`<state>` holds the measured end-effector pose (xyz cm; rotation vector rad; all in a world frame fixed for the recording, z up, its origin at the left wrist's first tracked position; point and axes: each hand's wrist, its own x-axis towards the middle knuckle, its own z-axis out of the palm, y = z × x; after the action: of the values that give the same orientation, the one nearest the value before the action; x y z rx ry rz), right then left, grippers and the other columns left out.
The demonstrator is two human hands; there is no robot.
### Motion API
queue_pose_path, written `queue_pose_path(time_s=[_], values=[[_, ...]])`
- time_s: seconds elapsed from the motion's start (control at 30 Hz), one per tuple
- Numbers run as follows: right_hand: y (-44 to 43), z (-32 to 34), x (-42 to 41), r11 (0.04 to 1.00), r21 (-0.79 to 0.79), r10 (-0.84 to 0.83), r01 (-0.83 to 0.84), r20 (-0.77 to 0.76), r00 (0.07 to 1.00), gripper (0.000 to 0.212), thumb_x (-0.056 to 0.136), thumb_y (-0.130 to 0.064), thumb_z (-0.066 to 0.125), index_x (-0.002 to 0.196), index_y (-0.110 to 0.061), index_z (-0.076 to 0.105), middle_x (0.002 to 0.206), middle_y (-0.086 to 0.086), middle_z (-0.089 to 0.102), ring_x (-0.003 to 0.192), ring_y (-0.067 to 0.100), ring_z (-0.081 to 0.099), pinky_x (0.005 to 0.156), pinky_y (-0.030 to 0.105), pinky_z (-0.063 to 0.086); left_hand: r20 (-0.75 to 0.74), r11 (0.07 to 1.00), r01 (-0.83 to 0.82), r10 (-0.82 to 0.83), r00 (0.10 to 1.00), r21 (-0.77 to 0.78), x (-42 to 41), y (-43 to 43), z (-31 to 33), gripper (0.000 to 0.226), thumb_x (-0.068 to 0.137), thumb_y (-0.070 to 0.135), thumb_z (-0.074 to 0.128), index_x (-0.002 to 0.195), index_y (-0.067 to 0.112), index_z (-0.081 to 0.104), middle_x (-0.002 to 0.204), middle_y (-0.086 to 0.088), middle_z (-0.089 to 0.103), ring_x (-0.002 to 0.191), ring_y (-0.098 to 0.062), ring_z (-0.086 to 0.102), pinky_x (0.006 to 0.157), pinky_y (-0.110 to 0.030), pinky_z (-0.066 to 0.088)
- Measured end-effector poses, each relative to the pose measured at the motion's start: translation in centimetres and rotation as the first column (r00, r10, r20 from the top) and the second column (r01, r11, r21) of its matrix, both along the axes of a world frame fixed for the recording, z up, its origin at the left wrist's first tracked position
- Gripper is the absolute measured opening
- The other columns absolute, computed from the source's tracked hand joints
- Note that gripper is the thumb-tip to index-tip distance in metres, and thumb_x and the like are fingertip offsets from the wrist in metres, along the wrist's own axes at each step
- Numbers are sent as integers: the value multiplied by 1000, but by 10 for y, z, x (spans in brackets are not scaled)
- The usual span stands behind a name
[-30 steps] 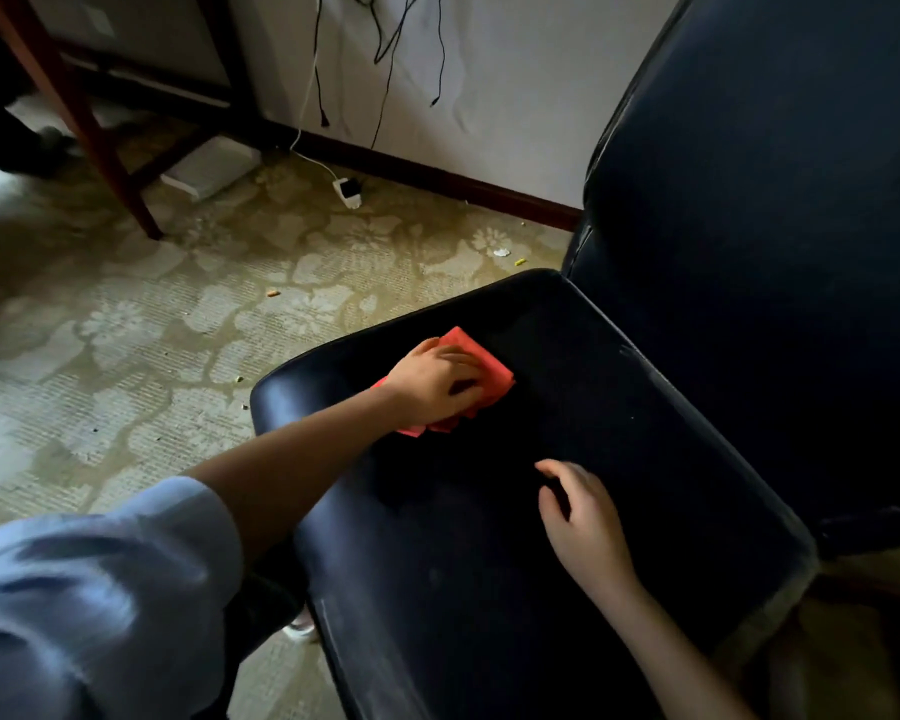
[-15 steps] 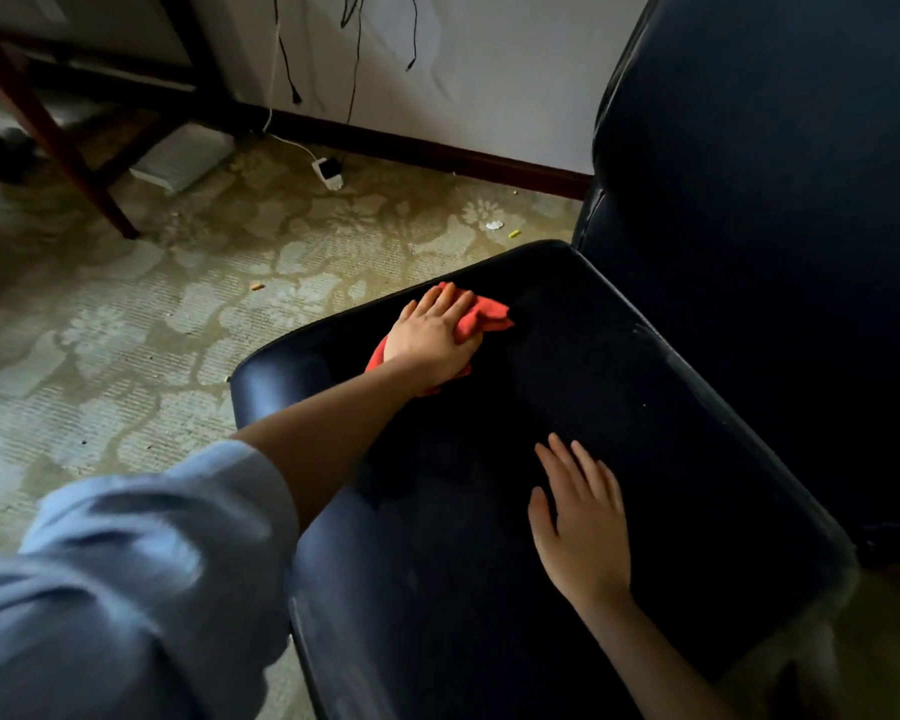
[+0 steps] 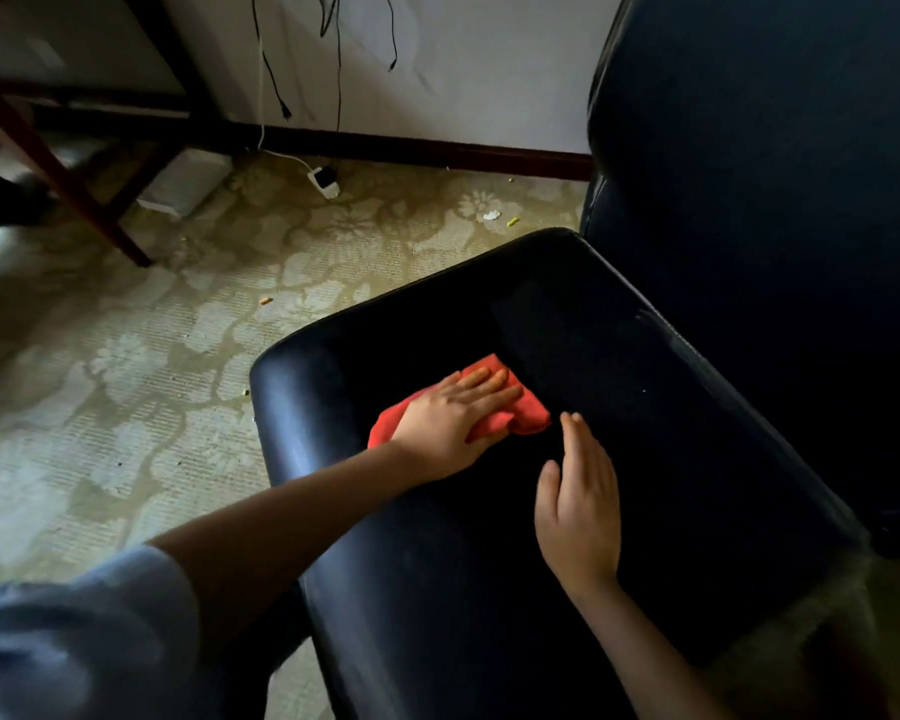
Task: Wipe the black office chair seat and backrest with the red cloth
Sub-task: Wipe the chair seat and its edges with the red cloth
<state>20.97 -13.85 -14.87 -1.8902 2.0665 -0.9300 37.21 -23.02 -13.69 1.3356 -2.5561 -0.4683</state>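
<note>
The black office chair fills the right half of the head view, its seat (image 3: pixel 645 387) in the middle and its tall backrest (image 3: pixel 759 189) at the upper right. A crumpled red cloth (image 3: pixel 528 415) lies on the seat near its left side. My left hand (image 3: pixel 453 423) presses flat on the cloth with straight fingers, covering most of it. My right hand (image 3: pixel 580 506) rests flat on the seat just right of the cloth, fingers straight, holding nothing.
Patterned beige carpet (image 3: pixel 126 397) with small crumbs lies left of the chair. A white plug adapter (image 3: pixel 325 181) with hanging cables sits by the dark skirting board. Red-brown wooden table legs (image 3: pixel 58 168) and a white box (image 3: pixel 185 184) stand at the upper left.
My left hand has slid the cloth from the seat's far left edge toward the middle, closer to my right hand. The right hand has stayed flat on the seat.
</note>
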Motion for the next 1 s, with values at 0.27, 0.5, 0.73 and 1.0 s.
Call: queue_pose_path(time_s=[0.27,0.5,0.73,1.0], values=[[4,9,-11,999,-38,-18,31,292,956,54,91,-31,31,137,-4,43,137,14,50,123,15,44,101,25,34,-178,983,151,-168,970,-104,-4,77,-5,45,83,29,52,126,18,59,131,0,59,126,-14,49,107,-29,37],[-5,24,-67,990,90,122,-113,-111,986,52,89,-32,31,129,-8,55,126,10,60,122,25,51,109,44,29,-561,845,-517,495,663,134,-12,0,39,33,93,18,58,126,19,58,120,7,62,99,-3,60,78,-4,44],[-10,4,-92,966,238,184,-100,-360,915,50,91,-37,30,128,-17,58,135,5,55,128,25,48,108,38,20,-302,788,-605,608,734,118,-23,-109,40,50,98,42,41,145,27,33,146,-2,42,130,-23,42,105,-44,39],[-16,-3,-90,979,163,175,-124,-351,920,49,91,-35,33,129,-16,57,136,7,54,129,27,46,109,41,18,152,854,-518,518,842,-41,-39,-130,9,51,98,52,26,146,33,28,156,6,23,145,-12,12,118,-32,8]])
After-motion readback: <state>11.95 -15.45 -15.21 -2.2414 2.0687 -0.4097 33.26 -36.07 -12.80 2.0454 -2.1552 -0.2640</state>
